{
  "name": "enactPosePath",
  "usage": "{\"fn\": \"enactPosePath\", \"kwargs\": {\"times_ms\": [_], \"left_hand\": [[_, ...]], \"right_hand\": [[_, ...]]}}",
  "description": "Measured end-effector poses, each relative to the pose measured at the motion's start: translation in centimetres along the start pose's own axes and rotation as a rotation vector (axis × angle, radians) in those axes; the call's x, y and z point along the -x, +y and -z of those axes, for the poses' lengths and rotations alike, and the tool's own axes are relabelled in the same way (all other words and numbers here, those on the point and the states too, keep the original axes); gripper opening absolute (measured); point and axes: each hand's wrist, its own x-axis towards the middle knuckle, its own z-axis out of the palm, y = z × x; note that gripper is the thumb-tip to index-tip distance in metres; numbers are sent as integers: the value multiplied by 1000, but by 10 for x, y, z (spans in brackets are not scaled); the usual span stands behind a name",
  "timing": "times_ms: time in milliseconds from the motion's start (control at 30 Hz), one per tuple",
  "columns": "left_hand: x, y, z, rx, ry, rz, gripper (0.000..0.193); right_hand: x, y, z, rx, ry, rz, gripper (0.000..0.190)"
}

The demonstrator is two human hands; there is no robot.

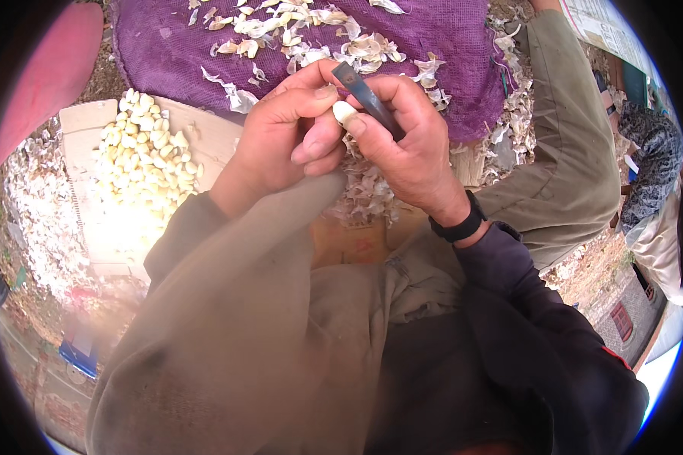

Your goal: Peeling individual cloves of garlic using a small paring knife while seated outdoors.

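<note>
Near the top middle, both hands meet over the front edge of a purple mesh sack (171, 62). In my right hand (412, 136) is a small flat metal blade (367, 96), lying between the fingers and palm, its squared end pointing up and left. The thumb of that hand presses on a pale peeled garlic clove (343, 112). My left hand (287, 128) has its fingers curled right beside the clove; whether its fingertips grip the clove or a bit of skin cannot be told. Garlic skins (370, 48) and loose cloves lie on the sack.
A heap of peeled cloves (148, 148) rests on a cardboard sheet (85, 128) at left, with garlic skins (45, 210) beside it. More skins lie below my hands. A pink object (57, 68) is at upper left. Another person (651, 159) is at far right.
</note>
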Motion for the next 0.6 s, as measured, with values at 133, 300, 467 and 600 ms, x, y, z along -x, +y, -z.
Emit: {"fn": "enactPosePath", "kwargs": {"times_ms": [133,300,467,600], "left_hand": [[1,-1,-3,-17,54,5,14],[3,-1,-6,-149,208,-48,15],[2,-1,-8,-259,237,-59,16],[2,0,-12,-263,201,-33,18]], "right_hand": [[0,0,4,147,6,65,26],[-1,-2,4,100,-28,51,26],[-1,-4,5,-14,-70,-118,25],[-2,-4,2,-280,0,-295,23]]}}
